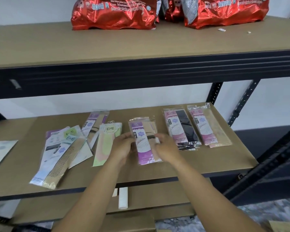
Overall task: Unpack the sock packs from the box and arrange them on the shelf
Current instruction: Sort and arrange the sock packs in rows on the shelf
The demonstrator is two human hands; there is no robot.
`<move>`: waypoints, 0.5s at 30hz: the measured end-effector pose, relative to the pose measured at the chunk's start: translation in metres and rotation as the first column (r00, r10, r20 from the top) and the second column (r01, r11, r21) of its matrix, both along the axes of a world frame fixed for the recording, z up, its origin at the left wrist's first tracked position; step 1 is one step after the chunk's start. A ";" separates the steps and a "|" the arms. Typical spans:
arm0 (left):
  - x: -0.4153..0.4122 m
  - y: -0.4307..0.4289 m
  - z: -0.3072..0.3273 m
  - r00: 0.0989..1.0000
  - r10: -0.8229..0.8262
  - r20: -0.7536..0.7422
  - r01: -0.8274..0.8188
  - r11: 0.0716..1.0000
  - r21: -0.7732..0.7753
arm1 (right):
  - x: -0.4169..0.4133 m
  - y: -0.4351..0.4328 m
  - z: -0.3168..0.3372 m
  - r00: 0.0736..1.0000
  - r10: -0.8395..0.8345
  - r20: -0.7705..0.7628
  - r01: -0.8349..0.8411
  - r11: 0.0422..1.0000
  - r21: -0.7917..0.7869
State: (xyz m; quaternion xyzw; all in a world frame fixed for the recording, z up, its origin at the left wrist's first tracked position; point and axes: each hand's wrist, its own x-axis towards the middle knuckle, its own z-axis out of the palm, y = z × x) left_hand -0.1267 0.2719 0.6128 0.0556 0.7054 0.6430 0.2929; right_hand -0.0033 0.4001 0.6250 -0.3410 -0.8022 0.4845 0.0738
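Gripped sock pack (144,153): glossy clear plastic sleeve, crinkly, matt paper card inside. Shelf board (208,161) under the grip: matt brown pressed wood, smooth. Above the grip, frame beam (141,76) dark matt metal; red bags (114,12) shiny crumpled foil.

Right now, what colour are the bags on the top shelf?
The bags are shiny red; head view.

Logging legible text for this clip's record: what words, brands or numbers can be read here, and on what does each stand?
"ENE": purple pack.
"ENE": cream-green pack.
"ENE": pink pack with black socks.
"ENE": pink pack with beige socks.
"ENE": two packs in the left pile.
"SOCOLA", within a longer line: left red bag; the rest is blurred.
Small print on all packs: too blurred to read.
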 end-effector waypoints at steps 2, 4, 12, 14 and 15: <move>-0.008 -0.010 0.002 0.978 -0.019 -0.210 -0.019 0.984 -0.178 | 0.001 -0.001 -0.002 0.996 -0.065 -0.067 0.066 0.998 0.013; -0.012 -0.020 0.003 0.930 -0.096 -0.354 -0.009 0.959 -0.284 | -0.001 -0.005 -0.005 0.990 -0.098 -0.104 0.098 0.995 -0.004; -0.019 -0.030 -0.001 0.973 0.000 -0.233 -0.045 0.981 -0.190 | -0.012 -0.036 -0.011 0.982 -0.027 -0.187 0.014 0.997 -0.071; -0.024 -0.035 -0.002 0.983 0.139 -0.121 -0.148 0.987 -0.069 | -0.013 -0.036 -0.016 0.986 -0.027 -0.167 0.042 0.995 0.088; -0.027 -0.038 -0.003 0.981 0.187 -0.043 -0.187 0.982 -0.009 | -0.014 -0.035 -0.018 0.987 -0.044 -0.153 0.077 0.973 0.216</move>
